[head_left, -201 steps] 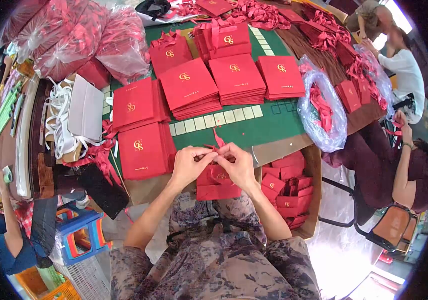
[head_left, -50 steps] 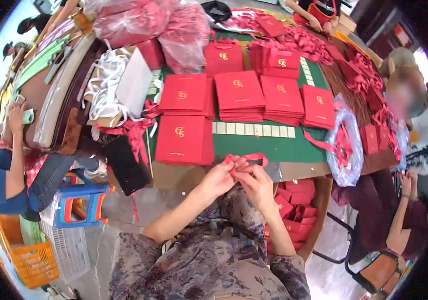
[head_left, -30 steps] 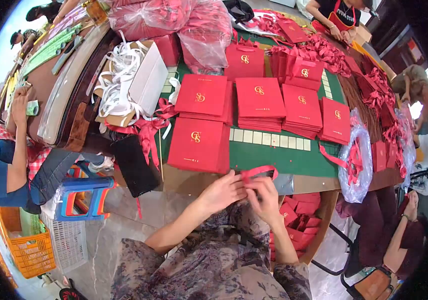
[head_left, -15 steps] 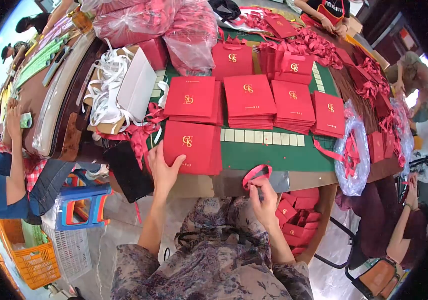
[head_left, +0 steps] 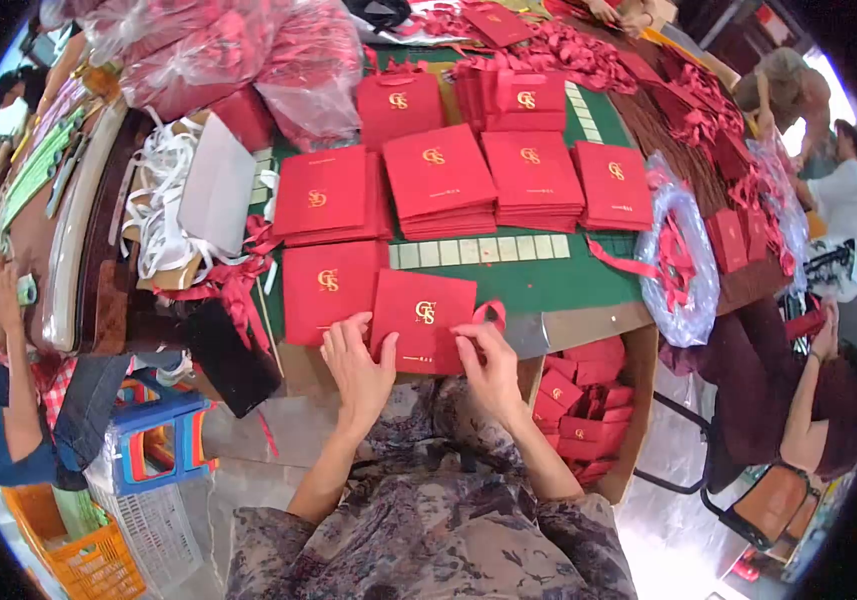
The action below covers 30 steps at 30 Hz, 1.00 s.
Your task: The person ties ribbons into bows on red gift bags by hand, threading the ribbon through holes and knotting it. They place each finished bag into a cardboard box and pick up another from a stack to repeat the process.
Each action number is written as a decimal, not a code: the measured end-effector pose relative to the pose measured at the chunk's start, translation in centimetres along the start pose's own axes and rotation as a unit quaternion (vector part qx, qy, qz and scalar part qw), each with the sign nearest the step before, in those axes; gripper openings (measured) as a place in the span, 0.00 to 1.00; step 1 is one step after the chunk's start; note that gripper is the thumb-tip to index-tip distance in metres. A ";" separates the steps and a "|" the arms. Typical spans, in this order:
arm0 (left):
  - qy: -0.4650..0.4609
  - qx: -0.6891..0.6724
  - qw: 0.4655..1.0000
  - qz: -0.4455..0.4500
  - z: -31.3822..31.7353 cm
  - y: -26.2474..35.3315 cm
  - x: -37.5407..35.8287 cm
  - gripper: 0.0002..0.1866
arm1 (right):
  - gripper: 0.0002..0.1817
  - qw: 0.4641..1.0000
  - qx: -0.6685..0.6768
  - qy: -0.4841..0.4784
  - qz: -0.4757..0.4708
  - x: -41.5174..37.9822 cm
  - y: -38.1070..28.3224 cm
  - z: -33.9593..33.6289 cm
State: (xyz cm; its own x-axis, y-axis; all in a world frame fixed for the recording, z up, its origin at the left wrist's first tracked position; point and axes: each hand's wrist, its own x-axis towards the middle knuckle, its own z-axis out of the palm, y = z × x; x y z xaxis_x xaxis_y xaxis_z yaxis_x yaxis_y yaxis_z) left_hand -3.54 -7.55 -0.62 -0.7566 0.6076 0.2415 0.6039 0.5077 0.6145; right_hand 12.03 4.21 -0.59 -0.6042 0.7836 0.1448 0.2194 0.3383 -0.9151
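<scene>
A red card sleeve with gold lettering point(head_left: 424, 318) lies tilted slightly at the table's front edge, in front of me. My left hand point(head_left: 358, 365) touches its left side, fingers spread. At its right side, my right hand point(head_left: 488, 368) pinches the sleeve's edge, with a loop of red ribbon point(head_left: 489, 314) just behind the fingers. Left of this sleeve lies another red stack point(head_left: 323, 285), partly under my left fingertips. Behind stand more stacks of red sleeves point(head_left: 440, 178) in a row.
White ribbons fill a box point(head_left: 170, 205) at the left. Plastic-wrapped red bundles point(head_left: 313, 75) lie behind it. A bag of ribbon point(head_left: 683, 262) is at the right. Below the edge, a bin point(head_left: 640, 420) holds red sleeves. People sit on both sides.
One red sleeve now lies apart from the front left stack, between my hands. My left hand has moved right with it, and my right hand has come to its edge. The view has shifted.
</scene>
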 end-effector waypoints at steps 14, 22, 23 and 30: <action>-0.202 0.104 0.929 0.292 4.6 4.5 7.7 0.24 | 0.08 0.998 -0.034 0.043 0.032 0.2 1.6 -0.3; -0.238 0.026 0.939 0.246 3.0 5.9 7.2 0.20 | 0.07 0.989 0.009 0.122 0.079 0.8 1.3 -0.4; -0.263 0.007 0.940 0.218 2.9 5.8 7.1 0.19 | 0.07 0.989 0.010 0.123 0.080 0.8 1.1 -0.5; -0.293 -0.039 0.932 0.209 1.7 6.6 6.6 0.15 | 0.06 0.987 0.007 0.129 0.101 1.2 0.1 -0.7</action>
State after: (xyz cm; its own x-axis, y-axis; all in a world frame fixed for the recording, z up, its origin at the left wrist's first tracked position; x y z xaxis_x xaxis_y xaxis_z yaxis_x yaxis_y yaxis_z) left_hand -4.11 0.91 3.75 -0.1783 0.9834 0.0347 0.7775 0.1191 0.6175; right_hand 11.89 5.52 -0.20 -0.3341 0.9413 0.0488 0.3030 0.1563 -0.9401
